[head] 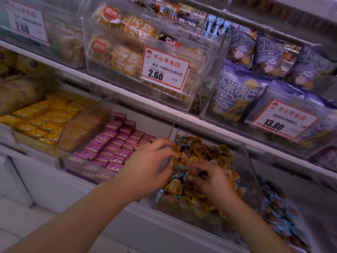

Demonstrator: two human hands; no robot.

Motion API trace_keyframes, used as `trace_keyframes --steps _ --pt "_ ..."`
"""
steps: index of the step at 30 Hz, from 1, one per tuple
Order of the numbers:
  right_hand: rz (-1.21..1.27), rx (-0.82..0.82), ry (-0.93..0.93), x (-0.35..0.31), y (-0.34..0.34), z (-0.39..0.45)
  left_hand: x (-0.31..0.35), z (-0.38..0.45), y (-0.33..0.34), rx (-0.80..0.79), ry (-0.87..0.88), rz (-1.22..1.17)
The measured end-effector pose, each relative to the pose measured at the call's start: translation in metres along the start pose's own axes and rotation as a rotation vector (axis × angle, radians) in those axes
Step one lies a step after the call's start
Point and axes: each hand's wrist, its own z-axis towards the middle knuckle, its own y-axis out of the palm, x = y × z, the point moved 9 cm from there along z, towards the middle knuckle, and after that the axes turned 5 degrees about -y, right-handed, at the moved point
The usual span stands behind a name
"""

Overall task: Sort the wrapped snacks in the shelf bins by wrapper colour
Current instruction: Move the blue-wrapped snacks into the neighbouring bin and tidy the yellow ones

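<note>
A clear bin point(244, 157) on the lower shelf holds several small yellow-wrapped snacks point(213, 152) with a few blue-wrapped snacks point(177, 172) mixed in. Both hands reach into this bin. My left hand point(147, 165) hovers at the bin's left side with fingers spread and curved over the pile, tips near a blue-wrapped snack. My right hand point(209, 181) lies on the pile with fingers curled down into the wrappers; what it grips is hidden. To the right, another bin holds blue-wrapped snacks point(280, 214).
Left of the mixed bin sit a bin of purple boxes point(116, 143) and a bin of yellow boxes point(45, 115). The upper shelf point(127, 88) carries clear bins of biscuit packs, purple crisp bags and price cards. White shelf front point(145, 221) below.
</note>
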Motion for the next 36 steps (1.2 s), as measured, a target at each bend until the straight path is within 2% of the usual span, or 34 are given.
trace_keyframes --steps 3,5,8,10,12,13,15,17,18,19,20,23,25,31,34,36 --pt "0.383 0.267 0.127 -0.003 -0.029 -0.002 0.011 -0.001 -0.01 0.17 -0.02 -0.171" --pt "0.447 0.307 0.104 -0.02 -0.035 -0.003 0.01 0.0 0.0 0.138 -0.149 -0.378" --pt "0.33 0.299 -0.083 -0.064 -0.037 -0.003 0.012 0.0 0.035 -0.075 -0.427 -0.949" --pt "0.066 0.207 -0.224 -0.093 -0.027 -0.004 0.011 -0.001 0.044 -0.092 -0.549 -1.191" --pt "-0.116 0.112 -0.271 -0.103 -0.015 -0.003 0.001 -0.001 0.044 -0.042 -0.642 -1.218" --pt "-0.109 0.081 -0.254 -0.1 -0.014 -0.002 -0.003 -0.002 0.042 -0.016 -0.68 -1.248" --pt "0.117 0.064 -0.167 -0.09 -0.017 -0.001 -0.011 -0.001 0.037 0.04 -0.722 -1.309" --pt "0.346 0.16 -0.079 -0.069 -0.026 0.001 -0.017 0.0 0.026 0.083 -0.729 -1.294" --pt "0.357 0.231 -0.036 -0.054 -0.031 0.002 -0.019 0.0 0.022 0.09 -0.723 -1.283" --pt "0.291 0.259 0.006 -0.041 -0.033 0.003 -0.022 0.0 0.02 0.092 -0.72 -1.266" --pt "0.182 0.212 0.038 -0.029 -0.029 0.004 -0.024 0.001 0.017 0.097 -0.718 -1.238" --pt "-0.278 -0.181 -0.044 -0.011 0.016 0.008 -0.027 0.0 0.013 0.118 -0.709 -1.137" --pt "-0.502 -0.335 -0.126 -0.006 0.041 0.009 -0.026 0.0 0.013 0.122 -0.695 -1.075" --pt "-0.8 -0.351 -0.128 -0.005 0.051 0.022 -0.024 0.0 0.013 0.115 -0.671 -1.035" --pt "-0.787 -0.306 -0.099 -0.002 0.047 0.018 -0.026 0.0 0.01 0.128 -0.674 -1.036" --pt "-0.68 -0.203 -0.04 -0.001 0.032 0.013 -0.026 0.0 0.007 0.134 -0.653 -1.005"
